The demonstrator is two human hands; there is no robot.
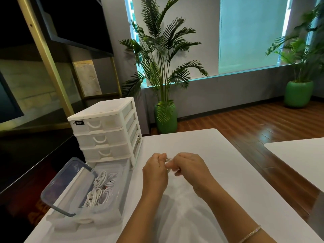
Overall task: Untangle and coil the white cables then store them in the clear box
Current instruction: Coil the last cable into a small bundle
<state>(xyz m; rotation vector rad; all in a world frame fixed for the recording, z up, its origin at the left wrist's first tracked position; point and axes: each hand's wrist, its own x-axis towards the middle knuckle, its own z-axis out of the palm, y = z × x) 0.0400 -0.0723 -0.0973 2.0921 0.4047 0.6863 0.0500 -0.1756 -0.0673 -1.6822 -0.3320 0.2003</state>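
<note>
While two palm plants in green pots point(165, 118) stand by the window, one white table point(219, 172) carries a three-drawer white organiser point(107, 130); beside it sits one clear box point(98, 195), lid point(68, 186) tilted open, holding several coiled white cables point(101, 188), too bundled to count; above the tabletop, left hand point(155, 170) and right hand point(188, 166) meet, fingers curled, pinching one small blurred white cable point(169, 161) between them.

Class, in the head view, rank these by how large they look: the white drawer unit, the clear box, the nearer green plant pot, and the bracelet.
1. clear box and white drawer unit: alike, box nearer, so unsure
2. nearer green plant pot
3. bracelet
</note>
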